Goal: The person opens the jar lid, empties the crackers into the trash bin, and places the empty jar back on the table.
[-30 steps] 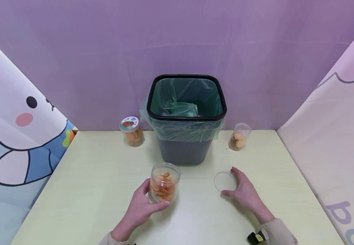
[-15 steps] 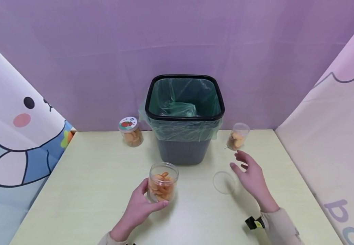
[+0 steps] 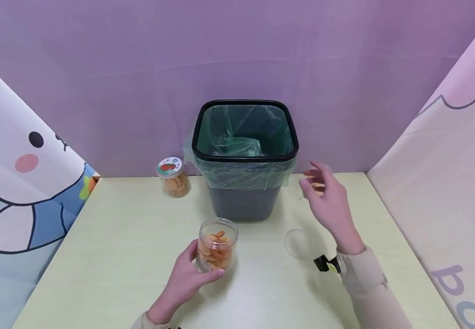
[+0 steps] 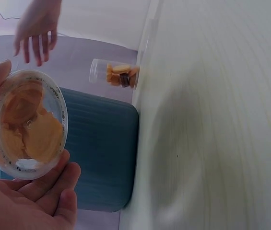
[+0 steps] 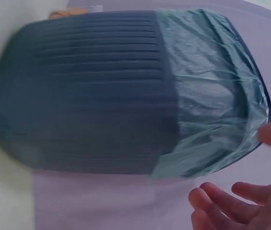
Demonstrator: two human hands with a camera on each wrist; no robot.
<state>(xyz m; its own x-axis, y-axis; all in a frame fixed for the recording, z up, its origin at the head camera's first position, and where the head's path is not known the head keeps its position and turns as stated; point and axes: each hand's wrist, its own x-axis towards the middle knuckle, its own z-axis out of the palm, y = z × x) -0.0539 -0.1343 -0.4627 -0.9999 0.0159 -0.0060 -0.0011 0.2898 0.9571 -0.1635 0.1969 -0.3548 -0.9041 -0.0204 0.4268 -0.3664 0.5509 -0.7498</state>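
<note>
My left hand [image 3: 184,278] holds a clear plastic jar [image 3: 216,251] with several orange snack pieces inside, above the front middle of the table. In the left wrist view, its fingers and thumb grip around the jar's base. My right hand [image 3: 331,203] is raised at the back right, fingers loosely bent, with nothing in them. It overlaps a small clear cup of snack pieces in the head view; the left wrist view shows this cup [image 4: 118,74] standing on the table, apart from the hand. A thin clear round lid [image 3: 298,244] lies on the table below the right forearm.
A bin [image 3: 243,201] with a black rim and green liner bag stands at the back middle, between both hands and the wall. Left of it is a small jar [image 3: 173,178] of snacks with a printed lid. A purple cloth [image 3: 237,50] hangs behind the table.
My right hand has let go of the clear lid, leaving it on the table, and moved up and away toward the small cup. The left hand still holds the jar in nearly the same place.
</note>
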